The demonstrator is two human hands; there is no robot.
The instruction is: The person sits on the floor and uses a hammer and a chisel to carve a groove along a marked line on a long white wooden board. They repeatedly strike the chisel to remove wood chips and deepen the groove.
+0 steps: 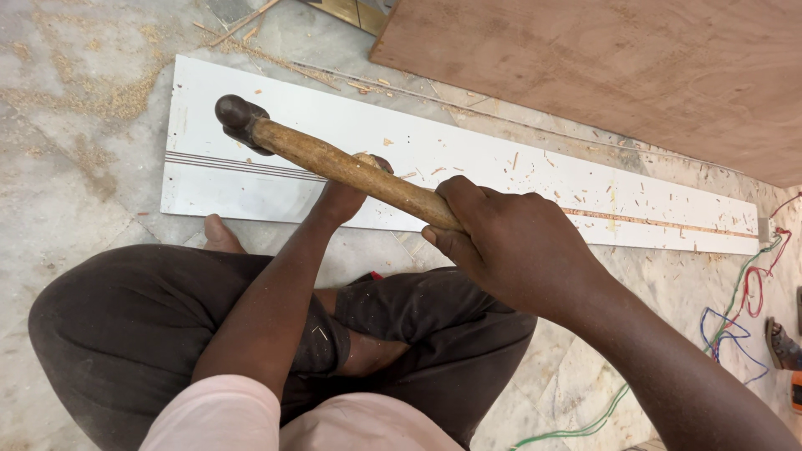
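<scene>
The right hand [510,246] is clamped around the wooden handle of a hammer [334,163], whose dark head hangs over the near-left part of a long white panel [468,159] lying on the marble floor [58,192]. The left hand [347,196] rests on the panel's near edge, mostly hidden under the handle, its grip impossible to tell. A blow drifting short could catch those fingers or dent the panel.
</scene>
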